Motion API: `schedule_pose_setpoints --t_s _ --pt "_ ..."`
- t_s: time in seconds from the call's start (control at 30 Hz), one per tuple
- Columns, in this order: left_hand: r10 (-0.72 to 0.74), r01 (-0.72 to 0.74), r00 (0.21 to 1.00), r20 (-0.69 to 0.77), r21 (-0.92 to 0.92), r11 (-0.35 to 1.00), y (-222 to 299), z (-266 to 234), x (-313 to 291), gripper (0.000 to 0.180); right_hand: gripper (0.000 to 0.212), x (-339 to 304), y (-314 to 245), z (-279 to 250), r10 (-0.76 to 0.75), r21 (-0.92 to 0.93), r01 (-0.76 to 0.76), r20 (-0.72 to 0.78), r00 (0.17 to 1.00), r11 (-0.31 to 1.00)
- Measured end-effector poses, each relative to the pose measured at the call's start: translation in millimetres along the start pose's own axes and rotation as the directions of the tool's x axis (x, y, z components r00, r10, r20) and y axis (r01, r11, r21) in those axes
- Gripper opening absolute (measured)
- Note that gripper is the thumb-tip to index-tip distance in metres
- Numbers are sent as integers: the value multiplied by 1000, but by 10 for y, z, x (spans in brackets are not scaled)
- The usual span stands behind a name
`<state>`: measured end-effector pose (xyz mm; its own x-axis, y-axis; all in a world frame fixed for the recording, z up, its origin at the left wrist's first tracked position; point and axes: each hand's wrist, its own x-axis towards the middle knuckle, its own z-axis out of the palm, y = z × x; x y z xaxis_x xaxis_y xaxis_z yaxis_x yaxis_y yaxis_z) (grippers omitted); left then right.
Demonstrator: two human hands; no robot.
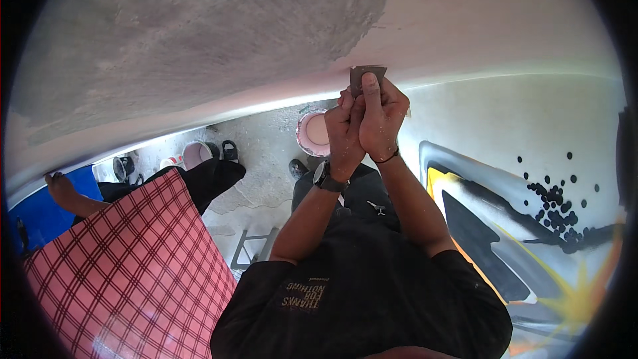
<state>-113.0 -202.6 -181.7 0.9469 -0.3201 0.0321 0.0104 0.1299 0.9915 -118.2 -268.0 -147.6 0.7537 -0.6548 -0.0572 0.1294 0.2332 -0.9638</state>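
Both my hands are raised together at the wall, around a small flat grey-brown rectangular piece (359,74); its exact kind is unclear. My right hand (383,123) is closed on it, with a thumb laid along its face. Pressed against the right hand, my left hand (343,134) is closed too, its curled fingers at the piece's lower left edge. Some of its fingers are hidden. The piece's upper edge is at the pale pinkish wall (465,20), just below a rough grey coated patch (219,33). White specks dot my hands and forearms.
Below the wall, a bucket of pale pink material (312,134) stands on the dusty floor (259,153). Left of me is a person in a pink checked shirt (139,252), one hand near the wall. A grey step stool (256,246) stands between us. A painted wall (505,139) rises at right.
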Motion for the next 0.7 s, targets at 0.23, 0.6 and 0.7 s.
schedule_pose_setpoints --t_s 0.23,0.6,0.7 --pt "-54 54 999 -4 -39 998 136 77 19 23 30 23 -142 7 -41 -18 41 -11 999 999" --pt "106 -107 994 -24 -59 992 775 342 104 18 37 29 -803 65 -50 4 50 -31 998 999" --pt "130 -127 990 47 -54 990 774 227 -73 18 39 6 -963 87 -170 -32 170 -1 985 985"
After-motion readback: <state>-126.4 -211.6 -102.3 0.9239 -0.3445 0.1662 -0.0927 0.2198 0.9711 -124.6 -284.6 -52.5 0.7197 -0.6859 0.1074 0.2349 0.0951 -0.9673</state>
